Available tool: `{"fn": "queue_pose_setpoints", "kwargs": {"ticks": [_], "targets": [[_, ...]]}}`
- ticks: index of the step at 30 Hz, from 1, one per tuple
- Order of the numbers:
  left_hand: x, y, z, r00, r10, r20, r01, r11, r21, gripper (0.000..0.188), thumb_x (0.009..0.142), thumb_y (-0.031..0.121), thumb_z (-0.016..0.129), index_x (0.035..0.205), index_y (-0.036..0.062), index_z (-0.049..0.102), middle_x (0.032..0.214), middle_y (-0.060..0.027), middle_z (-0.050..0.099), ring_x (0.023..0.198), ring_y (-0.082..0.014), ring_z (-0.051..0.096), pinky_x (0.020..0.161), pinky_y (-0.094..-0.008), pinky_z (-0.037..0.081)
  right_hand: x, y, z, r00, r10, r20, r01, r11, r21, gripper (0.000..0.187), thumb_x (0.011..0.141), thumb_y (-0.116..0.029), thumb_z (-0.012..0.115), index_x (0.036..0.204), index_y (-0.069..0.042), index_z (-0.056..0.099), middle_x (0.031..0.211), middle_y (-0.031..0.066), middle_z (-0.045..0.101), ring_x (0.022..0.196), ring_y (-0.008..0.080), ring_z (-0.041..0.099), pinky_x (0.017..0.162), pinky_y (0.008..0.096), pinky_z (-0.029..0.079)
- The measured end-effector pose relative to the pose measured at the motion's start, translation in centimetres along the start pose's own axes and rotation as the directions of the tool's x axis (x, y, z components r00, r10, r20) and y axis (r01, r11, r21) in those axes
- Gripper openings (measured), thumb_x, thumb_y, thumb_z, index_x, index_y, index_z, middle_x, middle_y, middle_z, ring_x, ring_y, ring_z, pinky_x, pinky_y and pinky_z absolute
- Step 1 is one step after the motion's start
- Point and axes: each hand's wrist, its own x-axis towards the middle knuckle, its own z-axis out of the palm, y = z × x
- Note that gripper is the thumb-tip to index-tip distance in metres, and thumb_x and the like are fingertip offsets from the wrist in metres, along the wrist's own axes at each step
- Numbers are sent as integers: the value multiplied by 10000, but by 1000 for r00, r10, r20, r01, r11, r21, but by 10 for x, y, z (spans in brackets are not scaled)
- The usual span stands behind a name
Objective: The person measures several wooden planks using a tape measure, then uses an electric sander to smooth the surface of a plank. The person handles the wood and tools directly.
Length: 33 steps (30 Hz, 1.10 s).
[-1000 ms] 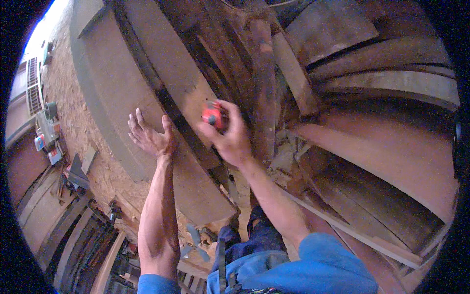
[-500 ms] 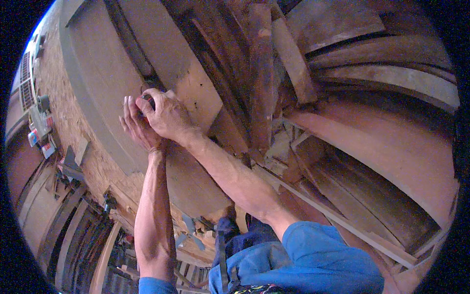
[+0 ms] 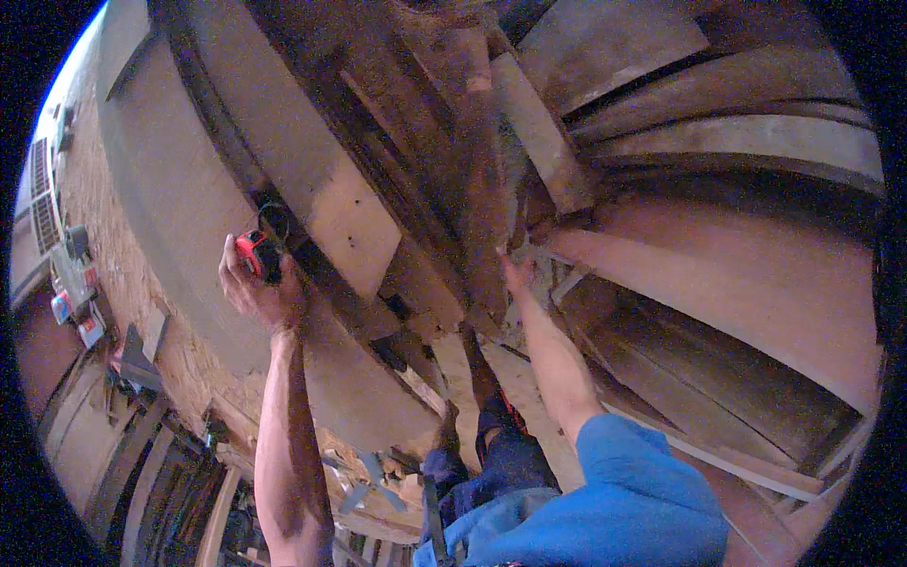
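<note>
A red and black tape measure (image 3: pixel 253 251) sits in my left hand (image 3: pixel 266 300), whose fingers curl round it over a long wooden board (image 3: pixel 179 142). Just past the tape measure is a dark loop (image 3: pixel 274 219), too dim to name. My right hand (image 3: pixel 516 274) is stretched forward at the foot of an upright, reddish-brown plank (image 3: pixel 484 180). Its fingers are small and blurred, so whether they touch or grip the wood does not show. Between the two hands lies a pale-ended board (image 3: pixel 354 227) with dark holes in it.
Long planks (image 3: pixel 727 142) are stacked on the right, above a wide reddish board (image 3: pixel 737 283). A chipboard surface (image 3: pixel 142 246) runs along the left, with grey gear (image 3: pixel 76 265) on it. More timber (image 3: pixel 142 472) stands at lower left. Scraps (image 3: pixel 378 472) lie near my legs.
My right hand has left the tape measure and swung right to the upright plank. My left hand has dropped slightly, still holding the tape measure, which now shows clearly.
</note>
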Motion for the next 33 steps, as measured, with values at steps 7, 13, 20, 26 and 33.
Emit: {"fn": "queue_pose_setpoints", "kwargs": {"ticks": [7, 13, 20, 26, 33], "targets": [[0, 10, -12, 994, -51, 98, 50, 999, 14, 786, 778, 354, 745, 1464, 73, 484, 1308, -201, 587, 1213, -422, 562, 1044, -526, 444, 36, 38, 10, 814, -104, 572, 60, 994, 94, 906, 812, -504, 851, 1479, -25, 471, 1358, 167, 642, 1289, 300, 579, 1103, 431, 438], [-1, -10, -3, 988, 145, 50, -146, 989, 27, 795, 776, 304, 762, 1476, 65, 471, 1377, -196, 563, 1276, -416, 535, 1087, -519, 422, -25, -23, -44, 896, -268, 355, 190, 952, 240, 1014, 808, -436, 864, 1531, 27, 324, 1306, 215, 655, 1216, 369, 628, 1058, 452, 478], [-8, -17, 7, 996, -58, 67, 67, 988, -141, 793, 787, 282, 752, 1482, 39, 457, 1441, -203, 527, 1310, -419, 513, 1125, -512, 402, -63, -14, -55, 938, -22, 347, 19, 1000, 10, 977, 897, -348, 772, 1576, 27, 177, 1461, 329, 484, 1333, 465, 508, 1100, 504, 421], [-10, -16, 7, 997, -21, 73, 32, 988, -152, 774, 804, 278, 738, 1482, 35, 453, 1424, -211, 530, 1312, -419, 512, 1125, -518, 397, -112, 44, -69, 968, -167, 189, 201, 964, -174, 930, 913, -326, 739, 1577, 20, 187, 1492, 331, 448, 1342, 506, 476, 1095, 534, 412], [-9, -26, 4, 991, 109, 74, -112, 993, 39, 788, 857, 419, 715, 1488, 28, 449, 1413, -209, 530, 1330, -407, 500, 1123, -534, 381, -134, 77, -51, 952, -167, 257, 196, 976, -95, 828, 940, -421, 681, 1575, -67, 286, 1578, 300, 351, 1382, 506, 430, 1094, 642, 367]]}}
